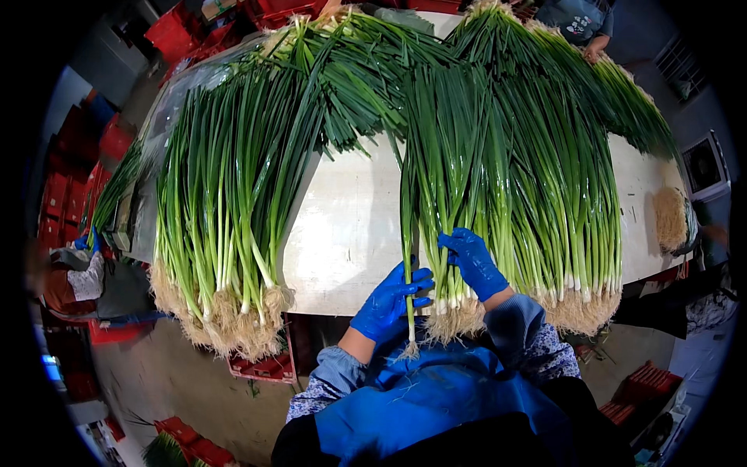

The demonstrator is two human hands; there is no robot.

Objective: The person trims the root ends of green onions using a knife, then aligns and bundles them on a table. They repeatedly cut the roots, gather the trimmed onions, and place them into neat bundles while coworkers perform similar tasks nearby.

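Observation:
A single green onion (pixel 410 315) with its roots hanging over the table's near edge lies in my left hand (pixel 392 300), which wears a blue glove. My gloved right hand (pixel 474 261) touches the stems of a bunch of green onions (pixel 446 198) just right of it, thumb and fingertips together on a stalk. More green onions (pixel 560 204) spread to the right, roots towards me. To the left lies another large pile of green onions (pixel 227 192), its pale roots overhanging the edge. Bare white tabletop (pixel 344 216) shows between the piles.
Further green onions (pixel 362 70) lie across the table's far side. A co-worker's hand (pixel 595 48) rests by the pile at the far right. Another person (pixel 79 280) sits at the left with green onions. A red crate (pixel 271 365) stands below the near edge; a root bundle (pixel 669 219) lies at right.

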